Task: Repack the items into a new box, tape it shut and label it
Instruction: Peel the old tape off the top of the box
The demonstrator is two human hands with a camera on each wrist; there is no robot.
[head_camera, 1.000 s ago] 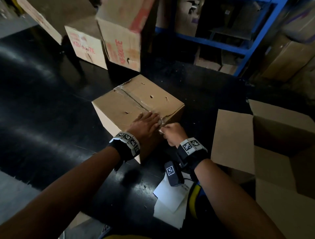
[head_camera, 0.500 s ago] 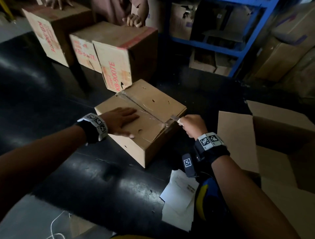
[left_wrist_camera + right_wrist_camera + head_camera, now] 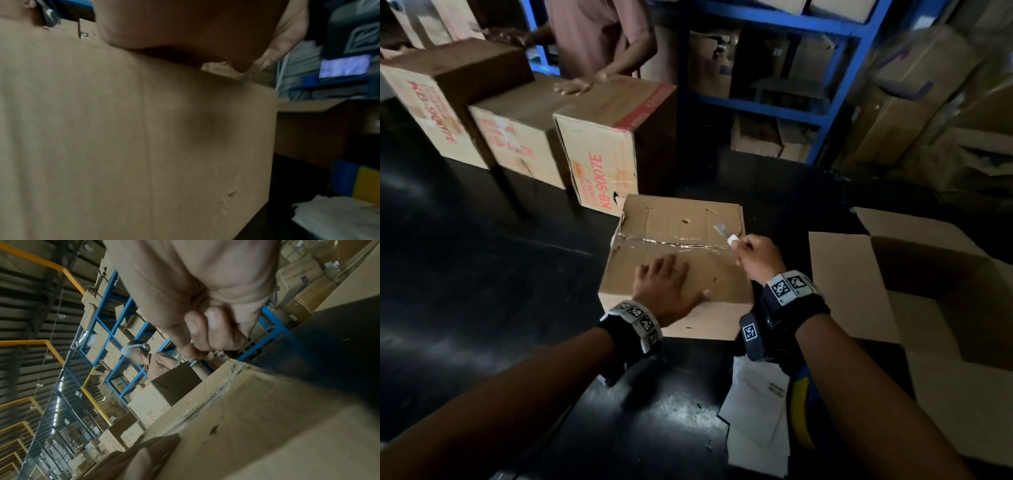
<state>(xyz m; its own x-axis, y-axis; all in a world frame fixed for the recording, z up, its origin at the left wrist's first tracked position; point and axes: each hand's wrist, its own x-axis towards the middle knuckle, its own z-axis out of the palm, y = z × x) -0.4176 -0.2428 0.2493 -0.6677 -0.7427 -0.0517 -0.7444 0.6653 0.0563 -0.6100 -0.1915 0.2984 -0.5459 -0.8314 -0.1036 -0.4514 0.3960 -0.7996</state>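
A closed, worn cardboard box (image 3: 654, 219) sits on the black table, with a torn tape seam (image 3: 671, 242) across its top. My left hand (image 3: 666, 286) lies flat on the near half of the top with straight fingers; the left wrist view shows the palm (image 3: 185, 32) pressing on the box (image 3: 123, 146). At the seam's right end my right hand (image 3: 755, 255) pinches a small cutter (image 3: 726, 233), its grey blade pointing up and left over the box top. In the right wrist view the curled fingers (image 3: 197, 331) hover above the box corner (image 3: 267, 418).
An open empty cardboard box (image 3: 842, 284) stands at the right with its flaps spread. White papers (image 3: 756, 404) and a blue-yellow object (image 3: 803, 404) lie near the front edge. Several printed boxes (image 3: 599, 161) line the back left, where another person (image 3: 599, 37) stands. Blue shelving (image 3: 835, 85) is behind.
The box has turned so its seam runs left to right. My right hand with the cutter has risen off the seam's end. My left hand slid to the near half of the top.
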